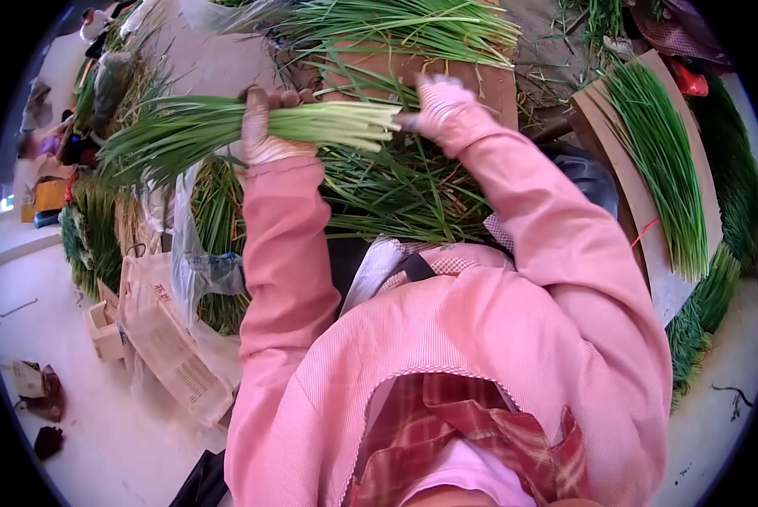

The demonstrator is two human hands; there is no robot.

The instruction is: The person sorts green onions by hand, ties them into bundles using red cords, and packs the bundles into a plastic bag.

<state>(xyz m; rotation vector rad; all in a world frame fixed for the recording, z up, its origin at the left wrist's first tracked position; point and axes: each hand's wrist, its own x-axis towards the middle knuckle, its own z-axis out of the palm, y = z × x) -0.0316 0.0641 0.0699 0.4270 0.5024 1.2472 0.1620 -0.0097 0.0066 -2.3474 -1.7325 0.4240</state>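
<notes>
At 12 o'clock, a broad bundle of green stalks (412,34) lies across a brown board (499,93), probably for flat support. Toward 2 o'clock, a long bundle (657,160) runs lengthwise on a cardboard sheet (598,116), seemingly so its stalks stay straight. Loose stalks (404,190) sprawl just beyond the torso. The held bunch (176,131) is at 11 o'clock, leaves toward 10, pale ends near 12; the left hand (266,122) has its fingers clamped around it, likely to stop it fanning out. The right hand (443,103) is at those ends; blur hides whether its fingers are apart or together. For moving, a gap separates the board's right edge from the cardboard; at 8 o'clock a plastic crate (172,338) borders pale floor (92,448).
</notes>
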